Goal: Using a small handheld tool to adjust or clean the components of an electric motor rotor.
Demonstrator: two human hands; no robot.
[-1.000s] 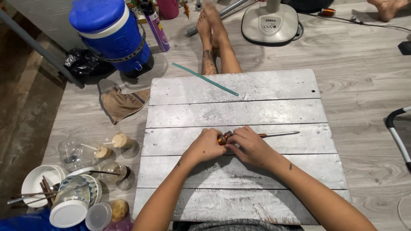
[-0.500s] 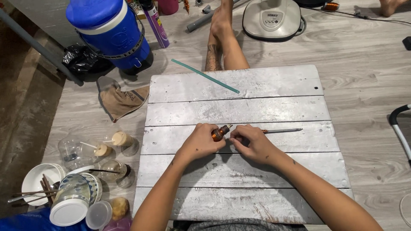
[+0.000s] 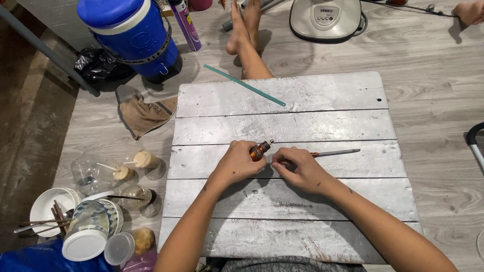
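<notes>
Grey board point(image 3: 302, 100) lying on wood floor point(image 3: 433, 85); cooler point(image 3: 128, 32), cups point(image 3: 116, 174) sitting leftward. Left hand point(image 3: 237, 161) gripping amber handle point(image 3: 259, 150); right hand point(image 3: 297, 168) pinching shaft point(image 3: 335, 152).

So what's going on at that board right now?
A person sits on the floor with a grey plank board in front of them. The left hand holds a small amber, brownish handle piece at its fingers, and the right hand pinches something small beside it. A thin metal rod lies on the board by the right hand. Cups and bowls sit to the left.
</notes>
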